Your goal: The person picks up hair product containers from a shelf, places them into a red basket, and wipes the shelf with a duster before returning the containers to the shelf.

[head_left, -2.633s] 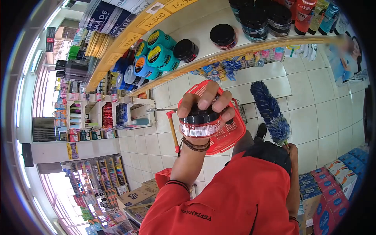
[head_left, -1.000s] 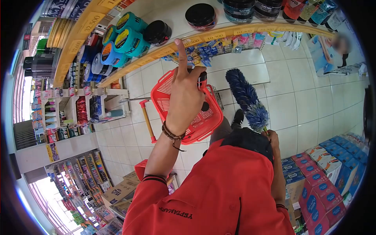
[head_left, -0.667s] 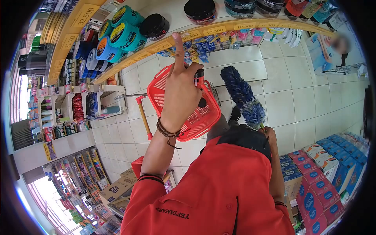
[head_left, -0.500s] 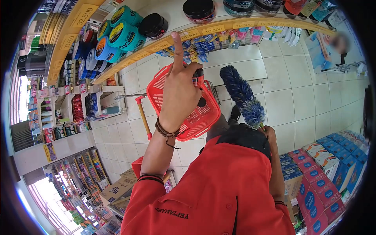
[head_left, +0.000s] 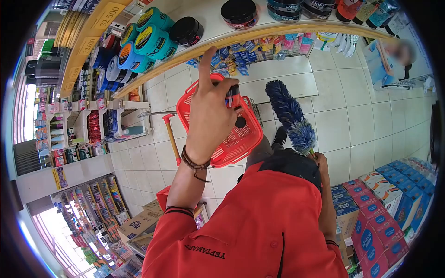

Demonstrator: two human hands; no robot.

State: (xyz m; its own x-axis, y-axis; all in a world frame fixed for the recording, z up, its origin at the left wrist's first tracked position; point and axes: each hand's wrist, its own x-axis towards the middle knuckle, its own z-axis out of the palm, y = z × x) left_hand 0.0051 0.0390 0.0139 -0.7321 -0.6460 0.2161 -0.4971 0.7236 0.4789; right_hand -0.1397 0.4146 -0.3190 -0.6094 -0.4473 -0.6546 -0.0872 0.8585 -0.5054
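My left hand (head_left: 211,111), wearing a dark beaded bracelet (head_left: 194,163), reaches up over a red plastic basket (head_left: 252,134). Its index finger points at the front edge of a shelf (head_left: 259,33), while the thumb and other fingers close around a small dark-and-red container (head_left: 232,94), partly hidden by the hand. A black round item (head_left: 240,122) shows inside the basket. Low by my right hip, my right hand (head_left: 319,162) grips the handle of a blue feather duster (head_left: 289,111), whose fluffy head slants up over the floor.
Teal hair-product tubs (head_left: 153,41) are stacked on the shelf beside a black jar (head_left: 186,31) and a red-based jar (head_left: 238,14). Small sachets (head_left: 245,53) hang below. Pink boxes (head_left: 371,227) and blue boxes (head_left: 412,204) stand at lower right, and a cardboard carton (head_left: 139,220) at lower left.
My left index fingertip has shifted slightly right and down, staying by the shelf edge. The duster still rests in my right hand, and the whole view has moved a little.
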